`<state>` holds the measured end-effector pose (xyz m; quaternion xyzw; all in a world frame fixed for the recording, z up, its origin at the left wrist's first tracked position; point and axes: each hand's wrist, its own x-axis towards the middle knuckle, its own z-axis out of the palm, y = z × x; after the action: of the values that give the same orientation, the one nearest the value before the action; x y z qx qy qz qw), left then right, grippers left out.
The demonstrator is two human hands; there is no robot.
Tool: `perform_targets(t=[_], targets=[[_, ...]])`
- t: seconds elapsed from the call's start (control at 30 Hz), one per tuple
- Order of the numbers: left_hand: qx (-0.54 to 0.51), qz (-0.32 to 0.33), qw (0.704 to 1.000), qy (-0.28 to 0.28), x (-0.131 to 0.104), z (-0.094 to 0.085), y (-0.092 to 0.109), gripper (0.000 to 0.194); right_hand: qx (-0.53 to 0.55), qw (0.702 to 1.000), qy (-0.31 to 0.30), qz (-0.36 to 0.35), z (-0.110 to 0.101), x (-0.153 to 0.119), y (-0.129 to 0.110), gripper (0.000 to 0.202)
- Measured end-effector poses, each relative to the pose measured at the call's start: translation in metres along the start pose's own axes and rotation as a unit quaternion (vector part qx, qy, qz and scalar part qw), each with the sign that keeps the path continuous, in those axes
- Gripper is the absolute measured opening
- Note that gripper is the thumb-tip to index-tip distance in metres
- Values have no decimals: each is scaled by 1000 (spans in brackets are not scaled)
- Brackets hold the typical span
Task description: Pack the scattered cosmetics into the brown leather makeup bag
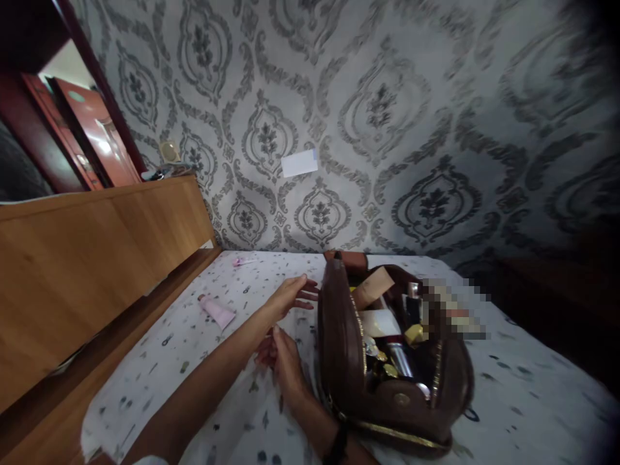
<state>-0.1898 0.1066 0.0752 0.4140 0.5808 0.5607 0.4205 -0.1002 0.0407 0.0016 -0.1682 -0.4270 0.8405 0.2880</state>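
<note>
My left hand [289,298] is open, its fingers stretched and spread beside the left wall of a brown leather cosmetic bag [334,323]. Whether the fingertips touch the bag, I cannot tell. Just below my left wrist, my right hand [285,361] has its fingers curled in, with the thumb on top; what is in them, if anything, is hidden. The bag stands unzipped, holding a tan tube [374,288], a white packet [381,322], a silver-capped bottle [401,359], a dark bottle with a silver cap [413,303] and several gold-coloured pieces. Left of my hands lies a pink tube [216,312].
A patterned white sheet [159,381] covers the surface beneath. A small pink item [237,262] lies near the wall, and a brown case [353,260] sits behind the bag. Wooden board [106,252] stands along the left. Blurred-out items lie right of the bag.
</note>
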Motion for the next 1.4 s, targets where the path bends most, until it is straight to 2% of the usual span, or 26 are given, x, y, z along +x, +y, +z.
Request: perform_targets(t=[0.1,0.27,0.4,0.47,0.57,0.67,0.7,0.77,0.83,0.9,0.97,1.07,1.17,1.27,1.4], targets=[[47,13,998,32,-12,-20,-8,64,-8,1000,3,6,0,-4,-4,68],[147,6,982,118,-32,-64,-16,39,-32,999,-15,2,0,-10,-8,67],[268,25,944,190,-59,-102,-13,16,-83,996,-24,-13,2,-15,-6,66],[320,31,920,223,-76,-120,-9,11,-108,993,-39,-18,4,-18,-3,64],[380,26,885,267,-103,-149,-8,15,-150,986,-62,-31,5,-22,2,57],[420,16,859,293,-125,-181,-17,27,-216,972,-78,-46,3,-27,3,38],[436,8,848,301,-130,-191,-22,33,-246,965,-81,-51,3,-29,3,29],[502,-23,807,312,-136,-210,-34,47,-314,943,-86,-73,3,-33,1,17],[523,-31,792,314,-137,-223,-45,56,-381,913,-93,-111,3,-36,-2,16],[524,-39,784,331,-136,-231,-53,59,-420,890,-97,-146,4,-37,-4,18],[514,-46,782,349,-134,-234,-56,56,-428,887,-96,-145,4,-35,-5,17],[481,-48,796,364,-131,-235,-55,47,-375,920,-91,-70,6,-27,-1,14],[447,-48,808,381,-126,-237,-52,40,-263,962,-72,13,7,-18,6,13],[416,-37,821,388,-122,-242,-51,36,-160,986,-54,19,7,-14,8,29],[356,-20,845,399,-122,-244,-52,40,-64,997,-30,13,3,-15,3,48]])
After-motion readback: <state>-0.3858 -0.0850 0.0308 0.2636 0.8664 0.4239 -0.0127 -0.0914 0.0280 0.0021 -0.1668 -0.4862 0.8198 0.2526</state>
